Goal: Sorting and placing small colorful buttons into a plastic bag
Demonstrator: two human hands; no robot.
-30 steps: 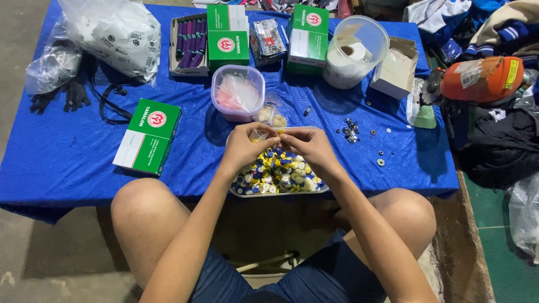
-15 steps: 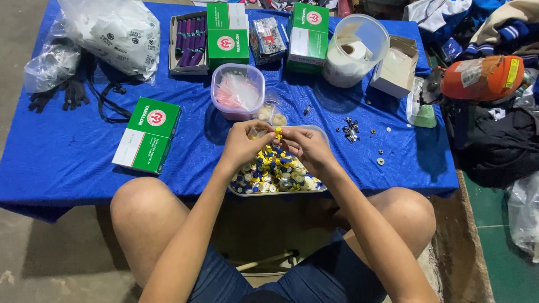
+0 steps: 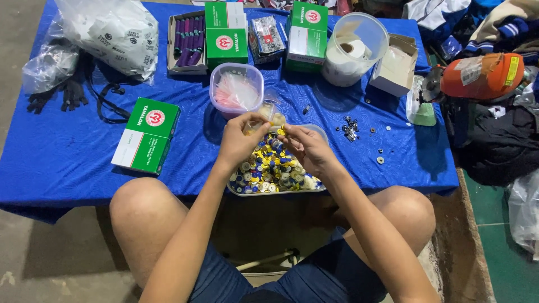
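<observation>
Plastic bags: clear bags (image 3: 106, 33) with white pieces lie at the far left of the worktop (image 3: 67, 151), which wears a blue cloth.
Black straps: a dark tangle (image 3: 73, 92) sits just near of the bags.
Green box, near left: a green and white carton (image 3: 147, 134) lies flat, left of the hands.
Purple tray: an open box of purple sticks (image 3: 188, 42) stands at the far edge, beside another green carton (image 3: 225, 33).
Pink tub: a clear tub with pink contents (image 3: 236, 90) stands just beyond the hands.
Left hand: the left hand (image 3: 238, 140) hovers over the tray, its grip pinched on a small piece that is too small to make out.
Tray of small parts: a shallow tray (image 3: 275, 168) heaped with yellow, blue and white caps sits at the near edge, between the knees.
Right hand: the right hand (image 3: 306, 147) meets the left, fingertips clenched on a small yellow cap (image 3: 282, 132) above the tray.
Loose bits: small dark screws and washers (image 3: 351, 129) lie scattered right of the tray.
Round tub: a clear tub holding a white roll (image 3: 353, 47) stands far right of centre.
Orange item: an orange object (image 3: 483, 76) rests off the worktop, at the right.
</observation>
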